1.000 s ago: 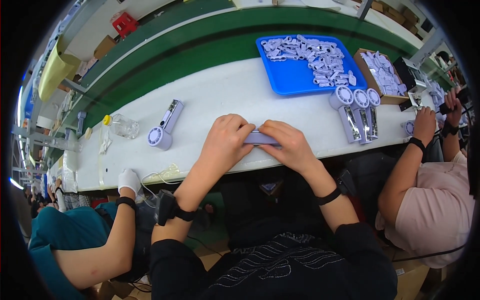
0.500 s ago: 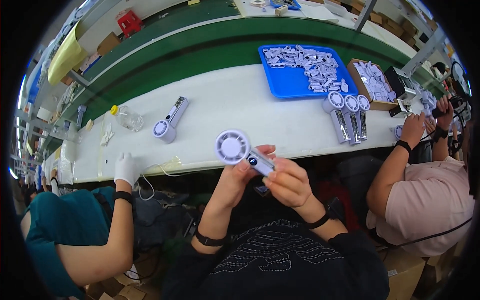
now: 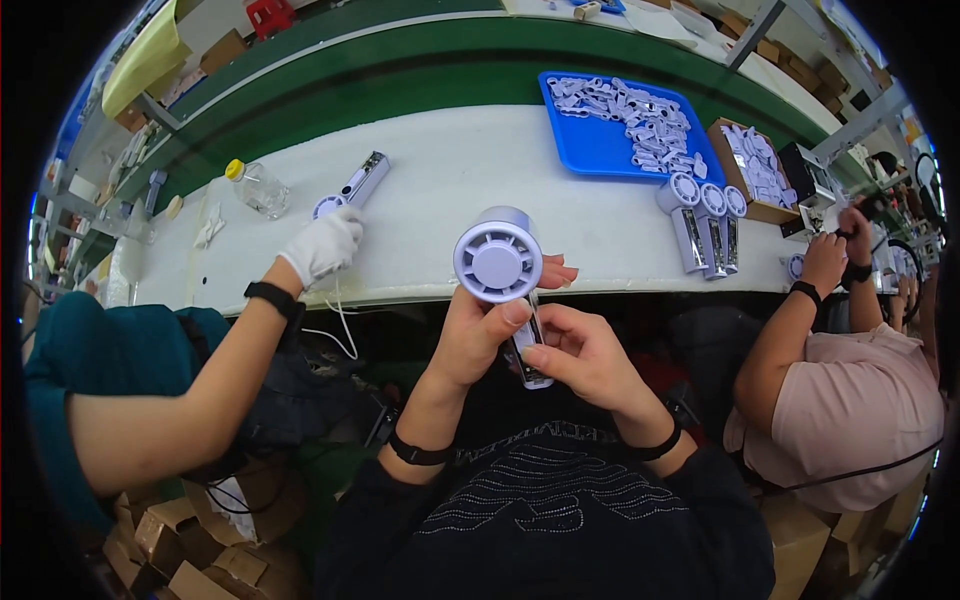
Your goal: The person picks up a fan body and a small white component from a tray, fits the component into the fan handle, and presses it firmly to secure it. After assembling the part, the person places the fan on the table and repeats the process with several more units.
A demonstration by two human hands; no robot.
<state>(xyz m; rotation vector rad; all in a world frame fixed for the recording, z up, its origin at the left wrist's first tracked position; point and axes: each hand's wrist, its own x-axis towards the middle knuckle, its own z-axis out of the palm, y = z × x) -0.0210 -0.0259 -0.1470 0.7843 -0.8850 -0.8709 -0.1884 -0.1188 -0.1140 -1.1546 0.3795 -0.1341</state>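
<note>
A pale lilac handheld fan (image 3: pixel 497 264) is between my two hands in front of my chest, its round grille facing up toward me and its handle pointing down at my body. My left hand (image 3: pixel 468 338) is closed round the neck, the thumb resting just below the fan head. My right hand (image 3: pixel 588 358) grips the handle, thumb laid over its open side, where inner parts show. Both hands are just off the table's near edge. To my left, a co-worker's white-gloved hand (image 3: pixel 325 245) is on another handheld fan (image 3: pixel 366 180) lying on the table.
On the white table (image 3: pixel 430 180), a blue tray (image 3: pixel 590 160) and a cardboard box (image 3: pixel 775 213) hold lilac plastic parts. Three unfinished-looking fans (image 3: pixel 712 235) lie beside the tray. A yellow-capped bottle (image 3: pixel 262 192) stands left. A co-worker in pink (image 3: pixel 840 400) sits right.
The fan has swung so its handle points toward me, and its head has moved right. My right hand shifted lower along the handle. The co-worker's gloved hand reached forward onto the other fan.
</note>
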